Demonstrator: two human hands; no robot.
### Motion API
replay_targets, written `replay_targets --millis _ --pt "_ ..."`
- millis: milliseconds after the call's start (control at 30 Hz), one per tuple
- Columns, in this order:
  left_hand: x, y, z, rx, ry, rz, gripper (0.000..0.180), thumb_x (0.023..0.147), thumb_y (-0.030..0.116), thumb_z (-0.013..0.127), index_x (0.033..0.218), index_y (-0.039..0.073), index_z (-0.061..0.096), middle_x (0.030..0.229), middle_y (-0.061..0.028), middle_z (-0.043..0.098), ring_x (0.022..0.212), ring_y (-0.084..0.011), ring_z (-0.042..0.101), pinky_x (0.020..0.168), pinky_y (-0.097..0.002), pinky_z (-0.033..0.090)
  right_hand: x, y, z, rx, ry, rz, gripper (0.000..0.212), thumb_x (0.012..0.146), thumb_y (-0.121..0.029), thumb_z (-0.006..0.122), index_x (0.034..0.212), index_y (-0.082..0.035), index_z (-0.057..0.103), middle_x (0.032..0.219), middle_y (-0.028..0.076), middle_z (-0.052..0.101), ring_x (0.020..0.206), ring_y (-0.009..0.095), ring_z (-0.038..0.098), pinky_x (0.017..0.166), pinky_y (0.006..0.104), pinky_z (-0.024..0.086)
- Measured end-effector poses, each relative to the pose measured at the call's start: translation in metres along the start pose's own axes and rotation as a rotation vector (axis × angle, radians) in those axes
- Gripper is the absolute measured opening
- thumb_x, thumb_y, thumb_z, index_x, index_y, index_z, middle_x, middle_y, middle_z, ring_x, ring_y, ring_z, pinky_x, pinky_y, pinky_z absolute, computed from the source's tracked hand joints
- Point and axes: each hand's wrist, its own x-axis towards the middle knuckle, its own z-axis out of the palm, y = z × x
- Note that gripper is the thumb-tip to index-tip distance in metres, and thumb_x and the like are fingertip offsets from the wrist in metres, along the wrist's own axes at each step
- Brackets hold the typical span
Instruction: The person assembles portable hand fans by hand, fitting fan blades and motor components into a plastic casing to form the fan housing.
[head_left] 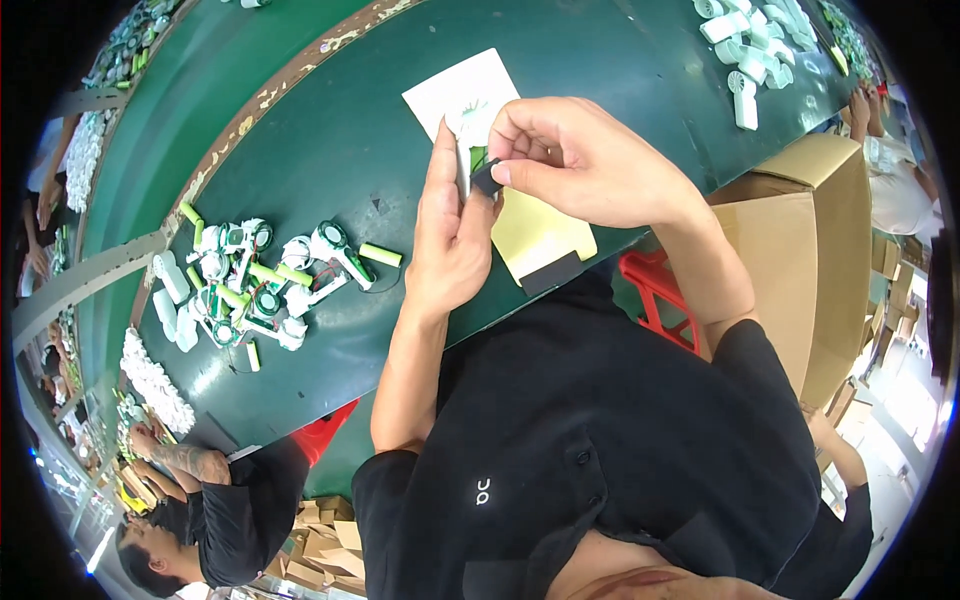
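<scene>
My left hand [448, 240] is closed around a small white casing, mostly hidden by my fingers, with a bit of green [478, 157] showing inside. Against it, my right hand [585, 160] pinches a small black pad [487, 178] between thumb and fingers. Beneath both hands lie a white sheet [430, 95] and a pale yellow sheet [540, 230]. A black strip [552, 274] sits along the yellow sheet's near end, by the table edge.
Left on the green table [330, 160] is a heap of white fan assemblies [265, 285] with wires and yellow-green cylinders [380, 254]. Pale housings [745, 60] lie far right. An open cardboard box [780, 250] and red stool [660, 295] stand at right. A co-worker [230, 530] sits lower left.
</scene>
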Motion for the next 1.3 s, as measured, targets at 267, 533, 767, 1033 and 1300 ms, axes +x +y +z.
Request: replay_targets --millis 267,533,767,1033,1300 --pt "0.002 -0.007 -0.006 0.023 -0.051 -0.021 0.070 0.104 -0.004 0.036 0.168 0.005 0.009 0.144 -0.0056 0.051 0.104 -0.0099 0.055 0.086 -0.0256 0.051 0.016 -0.014 -0.008 -0.319 -0.082 0.109 0.009 0.088 -0.006 0.065 0.087 0.003 0.062 0.068 0.007 0.062 0.061 0.013 0.055 0.058 0.0315 0.045" --pt "0.002 -0.014 0.002 0.057 -0.004 0.089 0.071 0.104 -0.004 0.033 0.168 0.005 0.004 0.145 -0.0081 0.048 0.105 -0.0107 0.053 0.087 -0.0254 0.049 0.021 -0.015 -0.004 -0.353 -0.042 0.087 0.008 0.086 -0.002 0.065 0.088 0.005 0.065 0.071 0.012 0.068 0.064 0.019 0.064 0.061 0.0343 0.049" --pt "0.002 -0.003 0.003 0.079 -0.026 0.049 0.074 0.102 -0.005 0.034 0.167 0.002 -0.001 0.155 -0.0126 0.037 0.125 -0.0199 0.049 0.103 -0.0318 0.044 0.015 -0.002 0.008 -0.177 0.084 -0.026 0.009 0.088 -0.003 0.062 0.088 0.003 0.068 0.074 0.015 0.070 0.072 0.026 0.072 0.066 0.0380 0.054" --pt "0.007 -0.024 -0.001 0.419 0.045 0.312 0.065 0.110 0.008 0.035 0.167 0.002 0.003 0.156 -0.0136 0.040 0.130 -0.0194 0.051 0.107 -0.0337 0.044 0.015 0.018 0.019 -0.214 0.240 -0.167 0.010 0.088 -0.008 0.066 0.091 0.000 0.069 0.083 0.013 0.071 0.082 0.032 0.069 0.078 0.0427 0.053" --pt "0.010 -0.025 0.000 0.438 0.090 0.296 0.052 0.111 0.006 0.033 0.161 -0.001 0.021 0.147 -0.0152 0.049 0.131 -0.0218 0.053 0.108 -0.0347 0.046 0.016 0.035 0.031 -0.158 0.320 -0.200 0.005 0.092 -0.006 0.068 0.094 -0.003 0.072 0.083 0.002 0.066 0.079 0.014 0.059 0.057 0.0289 0.043"
